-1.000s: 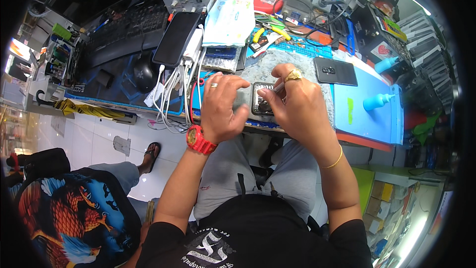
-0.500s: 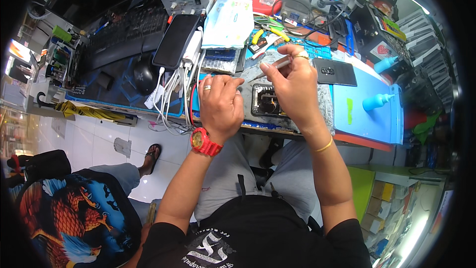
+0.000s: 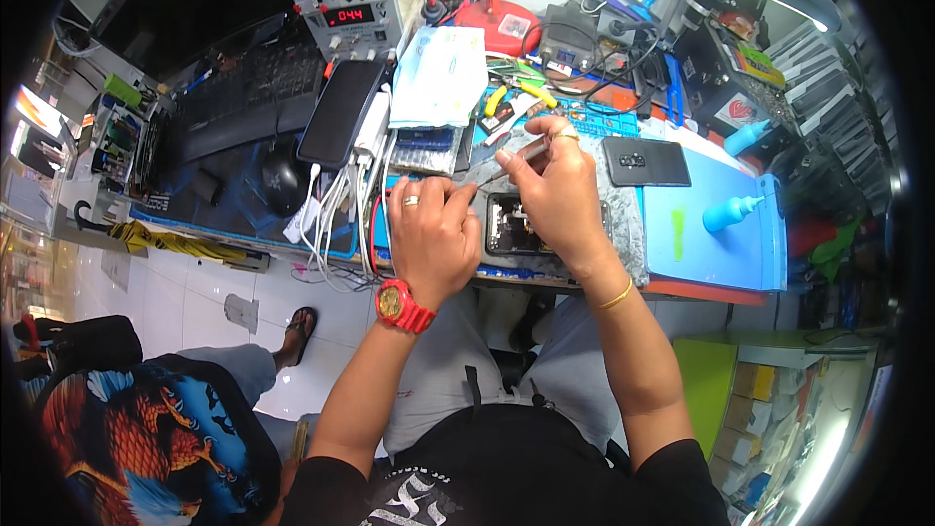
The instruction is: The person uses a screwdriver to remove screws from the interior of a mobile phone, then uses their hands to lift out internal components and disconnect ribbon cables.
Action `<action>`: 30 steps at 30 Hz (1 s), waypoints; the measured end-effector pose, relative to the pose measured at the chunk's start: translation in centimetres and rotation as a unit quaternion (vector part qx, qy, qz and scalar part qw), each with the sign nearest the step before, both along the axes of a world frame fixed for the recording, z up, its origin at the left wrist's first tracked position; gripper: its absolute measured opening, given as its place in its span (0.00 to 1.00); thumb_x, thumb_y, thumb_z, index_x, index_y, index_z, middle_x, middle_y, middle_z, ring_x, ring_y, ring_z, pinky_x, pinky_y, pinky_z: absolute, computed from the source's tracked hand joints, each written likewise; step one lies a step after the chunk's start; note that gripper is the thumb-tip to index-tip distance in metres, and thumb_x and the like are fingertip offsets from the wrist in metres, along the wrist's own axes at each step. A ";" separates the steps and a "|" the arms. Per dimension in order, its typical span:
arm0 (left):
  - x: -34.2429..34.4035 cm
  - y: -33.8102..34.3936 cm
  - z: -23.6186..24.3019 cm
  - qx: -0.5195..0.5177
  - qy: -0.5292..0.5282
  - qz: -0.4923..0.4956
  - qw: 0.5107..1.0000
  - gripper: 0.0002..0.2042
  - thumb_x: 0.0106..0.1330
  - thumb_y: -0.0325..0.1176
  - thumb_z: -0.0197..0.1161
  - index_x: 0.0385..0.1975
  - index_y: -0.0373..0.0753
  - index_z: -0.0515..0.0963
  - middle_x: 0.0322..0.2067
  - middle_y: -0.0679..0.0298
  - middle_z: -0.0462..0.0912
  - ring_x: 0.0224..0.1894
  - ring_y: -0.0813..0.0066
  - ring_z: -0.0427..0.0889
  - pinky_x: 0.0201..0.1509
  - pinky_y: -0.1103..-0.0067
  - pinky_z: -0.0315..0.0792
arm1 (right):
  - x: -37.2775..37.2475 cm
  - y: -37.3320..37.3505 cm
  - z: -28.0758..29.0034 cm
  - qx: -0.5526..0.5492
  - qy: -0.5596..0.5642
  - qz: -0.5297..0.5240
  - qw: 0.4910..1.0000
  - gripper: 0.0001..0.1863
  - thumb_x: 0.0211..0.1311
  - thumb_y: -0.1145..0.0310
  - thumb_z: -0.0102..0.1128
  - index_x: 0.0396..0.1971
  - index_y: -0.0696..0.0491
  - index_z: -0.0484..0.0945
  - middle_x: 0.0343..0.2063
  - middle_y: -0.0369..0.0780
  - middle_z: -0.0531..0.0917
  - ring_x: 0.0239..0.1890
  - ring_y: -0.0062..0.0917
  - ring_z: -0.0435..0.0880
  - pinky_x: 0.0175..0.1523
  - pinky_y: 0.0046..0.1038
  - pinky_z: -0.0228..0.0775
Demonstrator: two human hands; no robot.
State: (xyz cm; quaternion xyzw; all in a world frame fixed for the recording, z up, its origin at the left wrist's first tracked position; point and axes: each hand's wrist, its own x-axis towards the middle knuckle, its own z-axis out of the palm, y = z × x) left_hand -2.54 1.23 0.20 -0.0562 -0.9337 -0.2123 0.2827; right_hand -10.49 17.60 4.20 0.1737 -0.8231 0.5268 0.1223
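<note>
We have an opened phone (image 3: 506,226) lying on a grey slab (image 3: 623,229) near the front edge of the table (image 3: 526,282), its inner parts exposed. Our right hand (image 3: 534,158) is above its right part, so that the palm and wrist hide much of that side from us. Thumb and fingers pinch a slim tool (image 3: 532,150), held beyond the phone's far edge and apart from it. Our left hand (image 3: 435,234) is just left of the phone, its fingers bent and drawn together; we cannot tell whether a small thing is between the fingertips.

To the right of our right hand, a dark phone (image 3: 646,162) lies back up, partly over a blue mat (image 3: 716,244) that bears two light-blue bottles (image 3: 730,214). Farther back we see yellow-handled pliers (image 3: 538,93) among small parts. Beyond our left hand, a white and pale-blue packet (image 3: 438,78) rests on a stack, crowding that side. White cables (image 3: 336,205) hang over the edge left of this hand, below a black smartphone (image 3: 341,117). A mouse (image 3: 284,185) and a keyboard (image 3: 243,88) lie farther left, and a power supply (image 3: 355,19) with a red lit display stands behind.
</note>
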 end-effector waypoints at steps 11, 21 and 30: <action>0.3 -0.8 0.0 0.033 0.001 -0.068 0.997 0.28 0.69 0.46 0.71 0.62 0.32 0.79 0.58 0.50 0.84 0.63 0.49 0.80 0.79 0.51 0.60 | 3.9 6.3 3.8 -0.034 0.045 -0.047 0.997 0.22 0.67 0.74 0.78 0.55 0.63 0.78 0.34 0.44 0.89 0.33 0.26 0.91 0.39 0.28 0.83; 0.1 -0.9 1.0 -0.014 -0.037 -0.168 0.985 0.54 0.52 0.58 0.85 0.74 0.31 0.67 0.66 0.52 0.81 0.73 0.51 0.73 0.83 0.46 0.56 | 5.4 7.4 1.3 -0.036 0.026 -0.020 0.999 0.21 0.68 0.76 0.77 0.56 0.62 0.77 0.33 0.45 0.89 0.33 0.30 0.93 0.38 0.30 0.86; 0.2 -1.1 1.1 0.024 -0.064 -0.174 0.982 0.55 0.52 0.49 0.87 0.76 0.30 0.63 0.60 0.58 0.87 0.73 0.53 0.74 0.83 0.45 0.55 | 3.7 6.0 0.9 -0.017 0.053 0.007 0.998 0.20 0.67 0.77 0.77 0.54 0.62 0.79 0.35 0.47 0.89 0.32 0.34 0.94 0.36 0.32 0.85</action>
